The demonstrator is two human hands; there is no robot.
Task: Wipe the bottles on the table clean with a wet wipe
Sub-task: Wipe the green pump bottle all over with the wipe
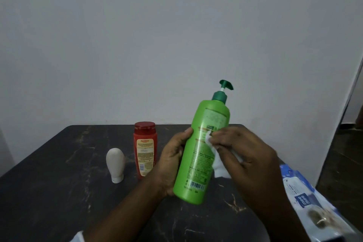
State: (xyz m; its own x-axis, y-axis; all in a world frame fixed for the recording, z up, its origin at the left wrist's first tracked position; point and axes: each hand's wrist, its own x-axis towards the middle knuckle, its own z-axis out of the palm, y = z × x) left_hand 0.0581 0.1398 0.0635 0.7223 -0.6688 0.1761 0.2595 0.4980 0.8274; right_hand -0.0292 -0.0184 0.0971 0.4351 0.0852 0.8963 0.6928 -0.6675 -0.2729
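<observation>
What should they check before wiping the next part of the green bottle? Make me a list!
1. Bottle held firmly: ok. The left hand grips the green bottle, tilted above the table.
2. Wipe touching the bottle: ok. The right hand presses the wet wipe against the label.
3. Pump top out of the way: ok. It points up, away from both hands.
4. Bottle's far side clean: cannot tell. It faces away.
5. Other bottles steady: ok. The red bottle and white tube stand upright.
6. More wipes nearby: ok. The wipes pack lies beside the right arm.
</observation>
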